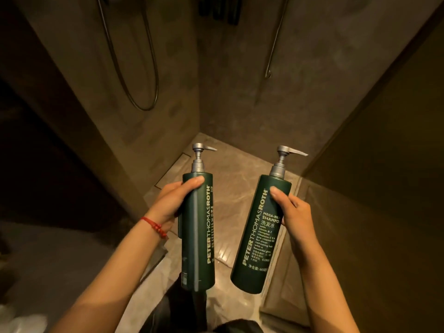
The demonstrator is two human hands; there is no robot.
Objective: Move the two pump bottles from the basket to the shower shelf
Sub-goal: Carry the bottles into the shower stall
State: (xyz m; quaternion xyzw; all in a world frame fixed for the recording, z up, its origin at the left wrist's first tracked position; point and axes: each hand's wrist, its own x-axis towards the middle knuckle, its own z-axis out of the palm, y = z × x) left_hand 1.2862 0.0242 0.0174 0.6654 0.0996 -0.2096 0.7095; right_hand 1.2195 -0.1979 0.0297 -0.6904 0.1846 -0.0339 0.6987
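Observation:
I hold two tall dark green pump bottles with silver pump heads in front of me, above the shower floor. My left hand (171, 203) grips the upper part of the left bottle (198, 236), which stands upright. My right hand (294, 212) grips the right bottle (258, 236), labelled shampoo, which leans a little to the right. Both spouts point right. A red bead bracelet circles my left wrist. No basket is in view. A dark fixture (219, 9) at the top edge may be the shelf; I cannot tell.
Brown stone shower walls meet in a corner ahead. A shower hose (141, 75) loops on the left wall and a second thin hose (274, 49) hangs on the right. A glass panel (374, 145) stands at the right. The marble floor (228, 188) lies below.

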